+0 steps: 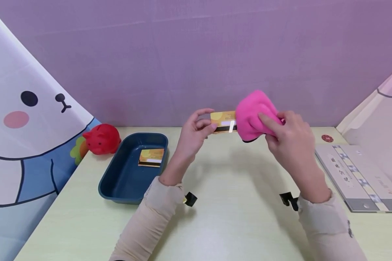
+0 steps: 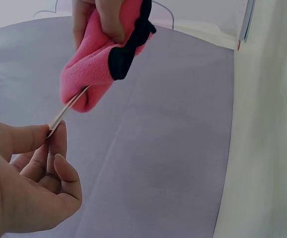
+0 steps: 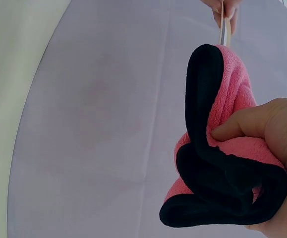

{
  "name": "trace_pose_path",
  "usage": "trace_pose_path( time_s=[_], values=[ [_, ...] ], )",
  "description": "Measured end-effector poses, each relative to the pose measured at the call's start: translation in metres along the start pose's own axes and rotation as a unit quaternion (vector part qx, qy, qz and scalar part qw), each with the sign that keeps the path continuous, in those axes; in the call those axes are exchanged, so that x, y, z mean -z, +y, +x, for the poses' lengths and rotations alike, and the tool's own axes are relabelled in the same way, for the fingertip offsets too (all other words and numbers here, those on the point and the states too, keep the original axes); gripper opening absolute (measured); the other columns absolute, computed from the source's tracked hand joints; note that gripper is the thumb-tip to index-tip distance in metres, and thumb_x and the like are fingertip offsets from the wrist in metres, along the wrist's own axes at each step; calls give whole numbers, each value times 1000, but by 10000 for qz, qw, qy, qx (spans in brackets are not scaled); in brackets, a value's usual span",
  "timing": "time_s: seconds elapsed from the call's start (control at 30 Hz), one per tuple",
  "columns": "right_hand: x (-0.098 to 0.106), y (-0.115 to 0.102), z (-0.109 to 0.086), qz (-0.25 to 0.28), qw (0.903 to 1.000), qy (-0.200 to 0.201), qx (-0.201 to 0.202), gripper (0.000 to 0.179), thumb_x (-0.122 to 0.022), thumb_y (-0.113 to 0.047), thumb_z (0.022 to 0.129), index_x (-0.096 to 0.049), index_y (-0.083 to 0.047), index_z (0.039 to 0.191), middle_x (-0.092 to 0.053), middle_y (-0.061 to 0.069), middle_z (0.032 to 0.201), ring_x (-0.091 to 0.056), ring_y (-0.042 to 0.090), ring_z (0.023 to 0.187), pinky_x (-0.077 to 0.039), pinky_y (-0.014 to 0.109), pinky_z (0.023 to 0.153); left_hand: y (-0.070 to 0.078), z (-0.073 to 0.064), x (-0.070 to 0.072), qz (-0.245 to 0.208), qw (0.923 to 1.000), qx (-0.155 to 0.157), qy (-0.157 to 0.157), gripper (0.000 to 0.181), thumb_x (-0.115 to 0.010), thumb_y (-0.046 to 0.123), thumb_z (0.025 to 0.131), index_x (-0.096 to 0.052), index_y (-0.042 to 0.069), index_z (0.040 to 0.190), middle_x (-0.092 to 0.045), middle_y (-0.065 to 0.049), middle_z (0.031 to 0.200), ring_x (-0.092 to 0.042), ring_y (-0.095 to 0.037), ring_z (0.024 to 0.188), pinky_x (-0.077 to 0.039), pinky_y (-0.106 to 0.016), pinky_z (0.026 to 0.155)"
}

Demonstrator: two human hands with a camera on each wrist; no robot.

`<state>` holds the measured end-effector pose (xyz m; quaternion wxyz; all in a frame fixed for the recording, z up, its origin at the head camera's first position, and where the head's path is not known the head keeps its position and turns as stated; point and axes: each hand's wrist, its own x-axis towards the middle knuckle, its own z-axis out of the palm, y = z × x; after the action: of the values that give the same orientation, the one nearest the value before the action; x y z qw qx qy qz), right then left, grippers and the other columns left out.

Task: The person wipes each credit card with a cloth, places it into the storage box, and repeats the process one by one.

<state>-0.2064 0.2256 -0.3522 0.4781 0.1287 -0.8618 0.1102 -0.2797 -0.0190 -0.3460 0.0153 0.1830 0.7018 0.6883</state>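
Held up above the table, a gold card [image 1: 223, 117] with a black stripe is pinched at one end between the thumb and fingers of my left hand [image 1: 193, 136]. Its far end goes into a fold of a pink cloth [image 1: 256, 114] with black edging. My right hand [image 1: 294, 143] grips the bunched cloth, thumb pressed into it. Seen from the left wrist, the card [image 2: 66, 111] is edge-on and the cloth [image 2: 91, 69] wraps its tip. Black trim [image 3: 202, 94] of the cloth faces the right wrist camera.
At the left, a dark blue tray [image 1: 127, 183] holds gold cards [image 1: 151, 157]. Behind it sits a red piggy bank [image 1: 103, 139]. On the right are a white and grey flat case [image 1: 362, 177] and a red chip [image 1: 327, 138]. Black tape pieces [image 1: 191, 199] mark the table.
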Motion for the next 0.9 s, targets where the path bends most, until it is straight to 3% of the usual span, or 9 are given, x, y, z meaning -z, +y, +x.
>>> trace_pose_path(
  time_s=[0.17, 0.27, 0.47, 0.7, 0.9],
  values=[
    [3, 9, -1, -107, 9998, 21, -141, 45, -59, 2, 81, -75, -20, 117, -62, 30, 98, -55, 47, 75, -41, 58, 53, 4, 1, 6, -133, 9999, -38, 91, 37, -68, 6, 95, -60, 14, 130, -72, 3, 87, -62, -16, 80, -42, -25, 67],
    [7, 14, -1, -150, 9997, 9, -215, 46, -57, 1, 82, -75, -19, 118, -62, 31, 98, -54, 47, 75, -40, 58, 54, 5, 1, 9, -241, 9996, -98, 112, 37, -67, 5, 95, -60, 13, 130, -71, 7, 84, -63, -13, 78, -42, -27, 67],
    [11, 14, 1, 25, 9997, 62, -247, 45, -58, 2, 81, -75, -17, 118, -62, 31, 97, -54, 47, 76, -39, 57, 56, 2, 2, 8, -253, 9995, -111, 180, 35, -67, 3, 94, -61, 12, 128, -71, 3, 84, -61, -13, 77, -40, -24, 64],
    [7, 2, 3, 395, 9992, 103, 49, 47, -63, 4, 78, -76, -18, 117, -62, 30, 96, -54, 45, 77, -40, 55, 61, -5, 2, 0, -25, 9996, -183, 190, 34, -66, 0, 94, -61, 10, 127, -70, -26, 96, -59, -16, 76, -41, -24, 64],
    [2, -10, 2, 473, 9985, 117, 253, 44, -67, 6, 78, -77, -18, 114, -63, 28, 92, -53, 44, 70, -40, 53, 58, -6, 0, -7, 245, 9995, -169, 127, 35, -67, 2, 94, -61, 10, 128, -72, -22, 96, -60, -18, 78, -42, -24, 66]
  ],
)
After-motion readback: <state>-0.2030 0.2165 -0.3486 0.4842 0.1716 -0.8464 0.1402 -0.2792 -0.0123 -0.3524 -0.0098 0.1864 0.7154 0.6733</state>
